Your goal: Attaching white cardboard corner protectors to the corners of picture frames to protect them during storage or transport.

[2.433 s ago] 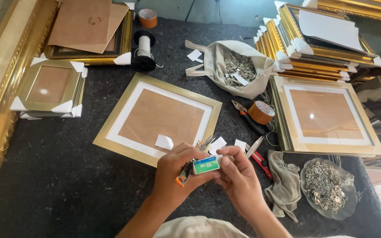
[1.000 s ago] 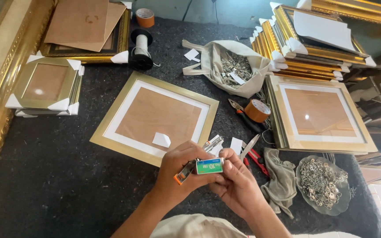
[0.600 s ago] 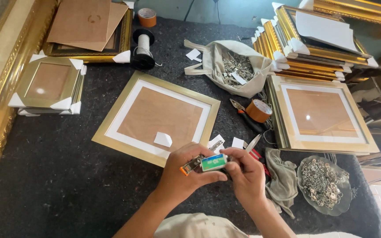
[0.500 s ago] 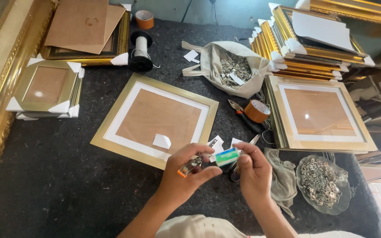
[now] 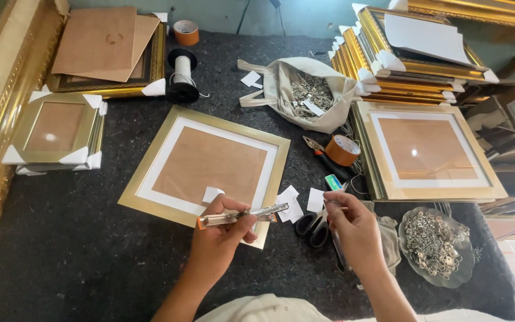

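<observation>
Stapler [image 5: 242, 216], lower centre of the frame, sits closed in the left hand [image 5: 219, 238], whose grip wraps its orange rear end. Slim, stiff metal, probably light and slick; best held mid-body. Right hand [image 5: 353, 229] pinches something small I cannot identify.

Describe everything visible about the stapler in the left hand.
The stapler is a slim, silvery metal tool with an orange end toward the person's left. It lies nearly level, tilted slightly up to the right, over the near edge of the gold picture frame. The left hand grips its middle; the right hand is apart from it.
</observation>
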